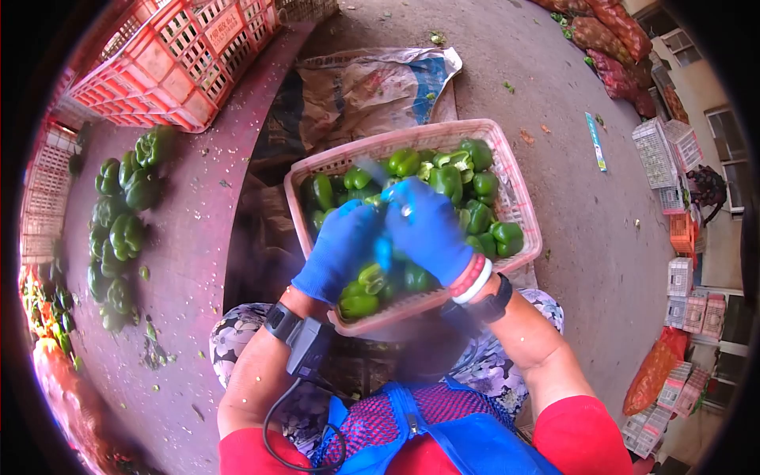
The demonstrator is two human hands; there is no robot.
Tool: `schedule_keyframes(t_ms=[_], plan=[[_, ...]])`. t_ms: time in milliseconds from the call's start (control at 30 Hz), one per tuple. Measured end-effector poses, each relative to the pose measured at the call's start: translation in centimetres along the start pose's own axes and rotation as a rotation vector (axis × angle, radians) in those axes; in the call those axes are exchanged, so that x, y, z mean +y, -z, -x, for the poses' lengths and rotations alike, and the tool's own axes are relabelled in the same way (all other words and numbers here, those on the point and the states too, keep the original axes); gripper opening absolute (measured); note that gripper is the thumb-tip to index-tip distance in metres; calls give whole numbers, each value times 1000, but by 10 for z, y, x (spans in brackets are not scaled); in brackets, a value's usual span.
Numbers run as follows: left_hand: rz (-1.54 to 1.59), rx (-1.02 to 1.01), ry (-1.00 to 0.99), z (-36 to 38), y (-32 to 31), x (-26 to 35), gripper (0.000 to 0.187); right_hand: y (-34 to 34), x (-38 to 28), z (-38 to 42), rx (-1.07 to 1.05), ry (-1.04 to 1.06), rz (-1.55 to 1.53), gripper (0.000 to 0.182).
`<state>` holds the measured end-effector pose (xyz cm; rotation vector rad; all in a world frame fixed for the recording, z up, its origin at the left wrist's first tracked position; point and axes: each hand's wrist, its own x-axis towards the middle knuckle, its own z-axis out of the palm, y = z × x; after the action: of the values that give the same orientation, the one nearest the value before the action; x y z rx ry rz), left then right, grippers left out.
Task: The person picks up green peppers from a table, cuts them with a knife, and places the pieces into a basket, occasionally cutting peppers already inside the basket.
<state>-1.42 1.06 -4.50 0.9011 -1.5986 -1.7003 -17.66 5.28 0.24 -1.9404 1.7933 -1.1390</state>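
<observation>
Both hands wear blue gloves and are close together above a pink plastic crate (518, 190) of green bell peppers (446, 183). My left hand (345, 241) has its fingers curled in at the crate's middle; whatever it holds is hidden. My right hand (423, 226) is closed beside it, with a small pale spot at its fingers that is too small to name. A blurred greyish shape shows just beyond the fingertips. Cut green pieces lie among the peppers behind the hands.
More green peppers (127, 236) lie in a row on the reddish surface at left. A red crate (170, 75) stands at upper left. Crumpled sacking (356, 99) lies beyond the pepper crate. Filled sacks (606, 39), stacked crates (655, 154) and a person (707, 186) are at right.
</observation>
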Motion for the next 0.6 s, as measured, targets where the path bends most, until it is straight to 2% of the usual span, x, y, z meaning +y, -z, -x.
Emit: schedule_keyframes(t_ms=[100,167,200,233,300,333,367,400,433,467,500,567,600], plan=[[531,61,276,-2,-1,21,24,6,2,-13,-57,-689,-849,20],[606,38,314,-5,0,30,23,8,0,-14,-163,-605,-801,28],[335,10,132,-8,5,2,21,8,-2,-11,-210,-587,-756,29],[62,31,-45,-11,7,3,19,8,-2,-9,-256,-570,-712,30],[632,85,290,1,-3,22,18,2,6,-5,-237,-528,-731,34],[578,67,255,1,-2,26,17,2,6,-5,-222,-528,-753,33],[392,138,245,0,-7,32,14,0,5,-6,-214,-521,-779,33],[87,203,104,0,-11,32,13,1,11,-4,-258,-542,-821,31],[-234,284,-26,3,-13,32,13,5,13,-2,-282,-555,-708,31],[-407,338,-214,4,-14,36,15,-10,28,7,-243,-456,-712,32],[-598,387,-389,6,-15,40,18,-9,29,7,-249,-463,-673,35],[-643,299,-384,11,-9,50,24,-1,13,0,-285,-565,-487,42],[-640,317,-450,10,-12,51,24,-6,22,4,-228,-399,-489,39]])
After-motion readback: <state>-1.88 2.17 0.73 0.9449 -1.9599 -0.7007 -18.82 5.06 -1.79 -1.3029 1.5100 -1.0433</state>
